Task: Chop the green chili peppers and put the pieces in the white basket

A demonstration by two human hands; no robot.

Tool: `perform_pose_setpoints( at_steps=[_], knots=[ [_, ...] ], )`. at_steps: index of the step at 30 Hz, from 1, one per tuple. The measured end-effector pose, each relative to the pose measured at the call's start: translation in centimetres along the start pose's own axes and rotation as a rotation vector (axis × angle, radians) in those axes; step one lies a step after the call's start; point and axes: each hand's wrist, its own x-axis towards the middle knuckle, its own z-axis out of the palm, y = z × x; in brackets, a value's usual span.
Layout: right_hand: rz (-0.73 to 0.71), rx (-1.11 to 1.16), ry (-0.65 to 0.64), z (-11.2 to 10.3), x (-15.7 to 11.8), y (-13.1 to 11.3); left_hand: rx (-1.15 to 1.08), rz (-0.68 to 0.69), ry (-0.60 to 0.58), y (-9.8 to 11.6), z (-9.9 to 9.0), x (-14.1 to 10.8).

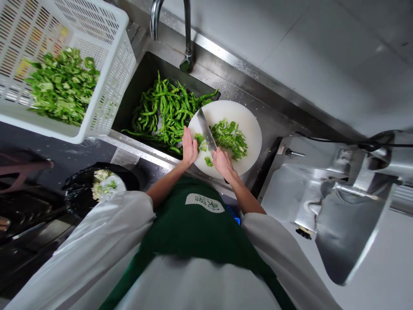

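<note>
My right hand is closed around the handle of a cleaver. Its broad blade points away from me over a round white cutting board. Cut green peppers form a pile to the right of the blade, and a few pieces lie on its left. At the board's left edge, my left hand has its fingers stretched out and holds nothing I can see. Whole long green peppers fill much of the sink beside that hand.
A white slotted basket with chopped green peppers stands at upper left. Behind the sink rises a faucet. A metal slicing machine occupies the right. Below left is a black-lined bin holding scraps.
</note>
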Motion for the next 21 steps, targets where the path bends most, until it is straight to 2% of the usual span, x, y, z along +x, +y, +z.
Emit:
perform_pose_setpoints(
  at_steps=[2,7,10,12,16,18,21],
  knots=[
    [-0.004,-0.013,0.017,0.1,-0.6,-0.7,-0.003,-0.033,0.028,-0.3,-0.1,-0.3],
    [-0.014,-0.028,-0.021,2.4,0.3,-2.6,0.036,-0.039,-0.03,-0.8,1.4,-0.5],
    [-0.039,0.015,-0.014,2.6,1.6,-1.1,0.015,-0.044,-0.042,-1.0,1.4,-0.5],
    [-0.069,0.06,-0.03,2.1,2.2,0.8,-0.029,-0.02,-0.035,-1.4,0.5,-0.6],
    [-0.03,0.062,-0.002,1.1,2.1,3.7,-0.075,0.172,-0.081,-2.6,-2.0,-1.3],
    [0.002,0.041,0.012,1.0,1.4,3.8,-0.026,0.245,-0.137,-2.9,-2.5,-1.6],
    [0.033,0.019,0.024,0.9,0.0,2.6,0.071,0.199,-0.13,-2.3,-2.0,-2.0]
  ],
)
